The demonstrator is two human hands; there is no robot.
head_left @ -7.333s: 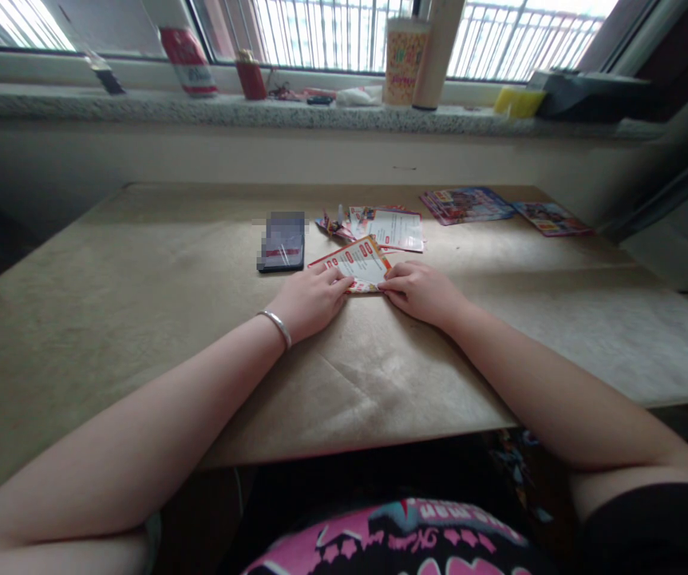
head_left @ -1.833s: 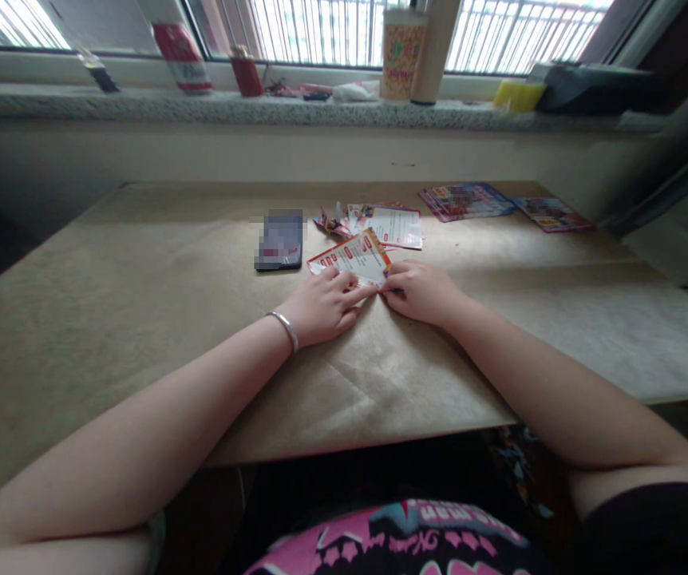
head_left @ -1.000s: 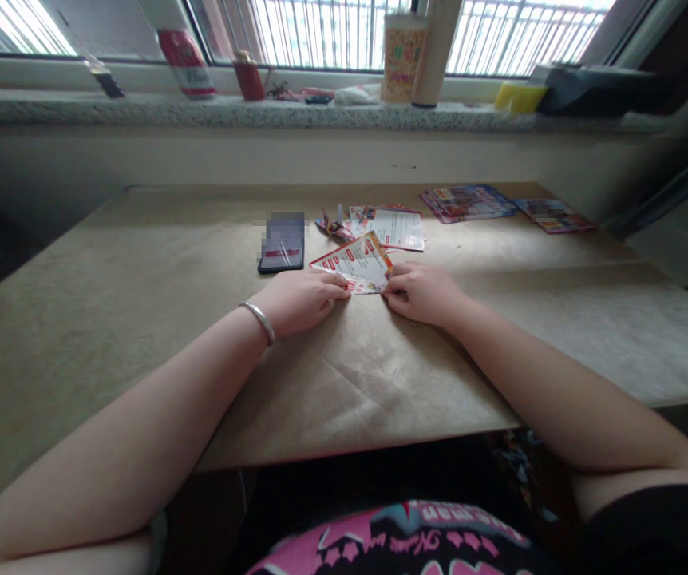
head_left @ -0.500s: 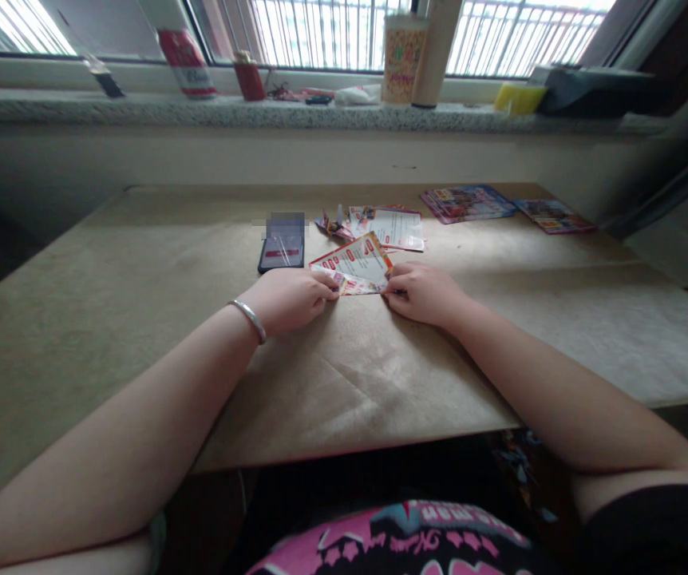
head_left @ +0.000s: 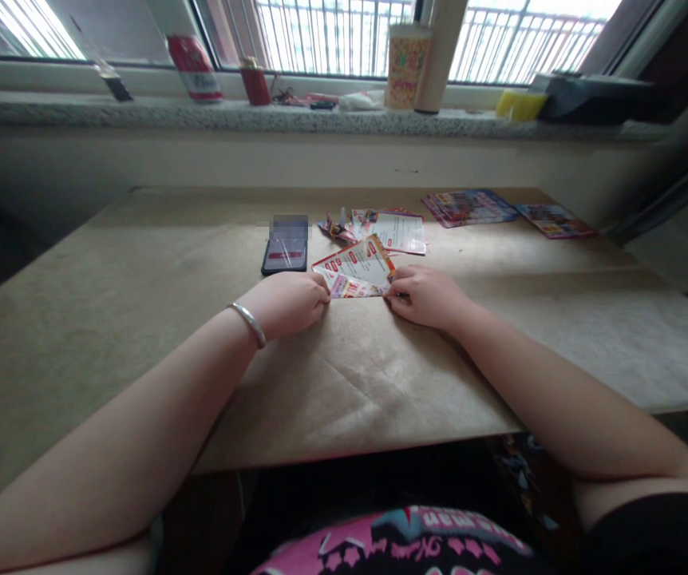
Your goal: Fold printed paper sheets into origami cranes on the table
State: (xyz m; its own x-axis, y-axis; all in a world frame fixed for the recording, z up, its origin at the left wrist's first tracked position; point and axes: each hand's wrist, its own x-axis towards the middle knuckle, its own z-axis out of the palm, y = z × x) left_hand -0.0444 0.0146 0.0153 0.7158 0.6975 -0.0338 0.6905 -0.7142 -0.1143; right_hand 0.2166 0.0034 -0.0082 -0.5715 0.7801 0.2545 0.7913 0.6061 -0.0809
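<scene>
Head view: the folded sheet (head_left: 361, 262) lies on the surface (head_left: 344, 383), between your hands and slightly beyond them; its near folded edge runs left to right, your left hand (head_left: 287, 303) touching one end and your right hand (head_left: 428, 295) the other, so neither is nearer; your right pinches its corner; your left curls inward, whether pinching or only pressing cannot be told.

Your left hand (head_left: 287, 303) hides the near-left corner of the folded, red-and-white printed paper sheet (head_left: 357, 263); your right hand (head_left: 425, 295) covers its near-right corner. Its finer print is too small to read. Pixelation blurs the black, rectangular phone's (head_left: 285, 257) far end. The bottom edge crops your black-and-pink printed shirt (head_left: 404, 545).
</scene>
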